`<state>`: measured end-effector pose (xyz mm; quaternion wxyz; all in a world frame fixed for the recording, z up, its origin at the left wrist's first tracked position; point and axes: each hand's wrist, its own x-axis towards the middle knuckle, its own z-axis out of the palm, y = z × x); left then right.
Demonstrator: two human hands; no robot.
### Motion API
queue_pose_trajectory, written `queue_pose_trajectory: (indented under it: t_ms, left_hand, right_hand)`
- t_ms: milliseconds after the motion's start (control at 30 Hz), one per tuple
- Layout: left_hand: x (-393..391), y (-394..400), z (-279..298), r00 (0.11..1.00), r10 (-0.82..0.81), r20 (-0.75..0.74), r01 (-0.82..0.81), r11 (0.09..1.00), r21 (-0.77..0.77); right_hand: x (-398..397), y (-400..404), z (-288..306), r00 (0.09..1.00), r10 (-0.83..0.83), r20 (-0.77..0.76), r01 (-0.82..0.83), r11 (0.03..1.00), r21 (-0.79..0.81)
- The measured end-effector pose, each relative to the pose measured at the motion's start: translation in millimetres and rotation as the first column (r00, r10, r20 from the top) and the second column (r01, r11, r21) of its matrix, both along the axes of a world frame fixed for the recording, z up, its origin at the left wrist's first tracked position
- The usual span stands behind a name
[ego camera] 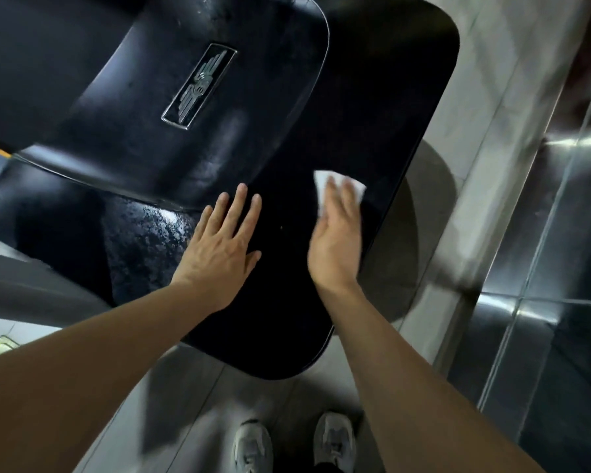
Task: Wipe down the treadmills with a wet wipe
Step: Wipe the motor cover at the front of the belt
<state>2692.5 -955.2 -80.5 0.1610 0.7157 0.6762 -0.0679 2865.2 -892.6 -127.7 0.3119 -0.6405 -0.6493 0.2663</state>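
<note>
Left hand [224,249] flat, fingers straight, on black treadmill cover [372,114]. Right hand [336,240] just right, straight fingers pressing white wipe [321,186] down.

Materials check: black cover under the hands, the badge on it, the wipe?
Black cover: looks like glossy moulded plastic, with soft reflections and rounded edges. Badge: silvery, likely chromed metal or plated plastic; bright raised emblem in a frame. Wipe: thin white nonwoven or paper, creased under the right hand.
</note>
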Motion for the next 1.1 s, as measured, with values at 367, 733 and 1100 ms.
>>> queue_pose_trajectory:
  t_ms: [367,733,1100]
  left_hand:
    - [7.6,-0.5,8.2,0.999,0.050,-0.016,-0.050,0.998,-0.048]
    - [16.1,5.3,14.0,0.993,0.109,-0.040,-0.113,0.988,-0.106]
    - [14.8,4.0,13.8,0.995,0.094,-0.031,-0.097,0.992,-0.082]
  right_hand:
    - [42.8,-11.9,-11.3,0.977,-0.213,-0.030,0.209,0.972,-0.111]
    - [-18.0,77.1,10.5,0.810,0.581,0.080,-0.586,0.801,0.121]
    - [28.1,54.1,-8.5,0.978,-0.197,-0.067,0.194,0.980,-0.044]
